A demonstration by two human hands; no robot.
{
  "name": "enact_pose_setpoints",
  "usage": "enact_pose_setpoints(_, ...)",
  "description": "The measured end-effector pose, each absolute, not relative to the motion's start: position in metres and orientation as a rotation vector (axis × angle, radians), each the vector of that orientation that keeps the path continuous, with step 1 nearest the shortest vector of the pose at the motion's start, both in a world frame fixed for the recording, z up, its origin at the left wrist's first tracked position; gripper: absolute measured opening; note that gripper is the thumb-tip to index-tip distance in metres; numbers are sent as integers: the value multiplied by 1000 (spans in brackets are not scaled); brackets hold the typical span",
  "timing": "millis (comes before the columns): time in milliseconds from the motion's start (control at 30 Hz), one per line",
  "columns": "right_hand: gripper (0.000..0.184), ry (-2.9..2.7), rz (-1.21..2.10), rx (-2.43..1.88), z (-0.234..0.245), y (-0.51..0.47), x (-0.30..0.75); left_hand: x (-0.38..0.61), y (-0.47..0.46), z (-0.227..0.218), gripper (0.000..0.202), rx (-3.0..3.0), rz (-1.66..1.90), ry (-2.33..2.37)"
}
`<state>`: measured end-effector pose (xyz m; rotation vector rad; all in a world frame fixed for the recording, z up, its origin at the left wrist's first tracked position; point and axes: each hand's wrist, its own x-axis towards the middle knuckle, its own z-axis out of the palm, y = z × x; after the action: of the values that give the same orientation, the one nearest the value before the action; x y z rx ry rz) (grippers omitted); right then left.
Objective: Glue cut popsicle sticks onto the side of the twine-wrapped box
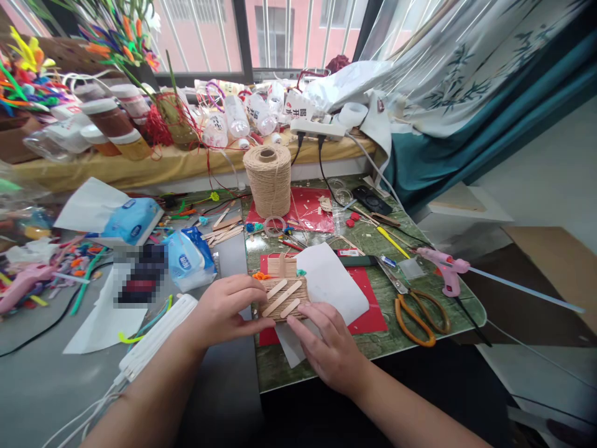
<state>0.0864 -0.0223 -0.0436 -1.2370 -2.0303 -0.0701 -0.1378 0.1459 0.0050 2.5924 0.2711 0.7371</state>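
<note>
Between my hands lies a small twine-wrapped craft piece [302, 291] with several short wooden craft sticks [283, 297] set slantwise across its face. My left hand [233, 309] grips its left edge, thumb at the near corner and fingers at the far side. At the right and near edge, the fingers of my right hand [326, 345] hold it, curled. Just beyond it are another twine-covered part with an upright stick, an orange fuzzy bit [262, 275] and a teal one. Under the work lie white paper [333, 283] and a red sheet [373, 317].
A large twine spool [267, 180] stands behind the work. To the right are orange-handled scissors [422, 317] and a pink glue gun [445, 267] with its cord. Tissue packs [189, 258], a white power strip [158, 336] and loose craft sticks [224, 233] lie leftward.
</note>
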Motion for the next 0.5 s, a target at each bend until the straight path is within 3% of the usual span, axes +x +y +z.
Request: enact_pose_setpoints(500, 50, -1995, -133, -1310, -51, -18, 79, -135, 146, 6, 30, 2618, 743, 247)
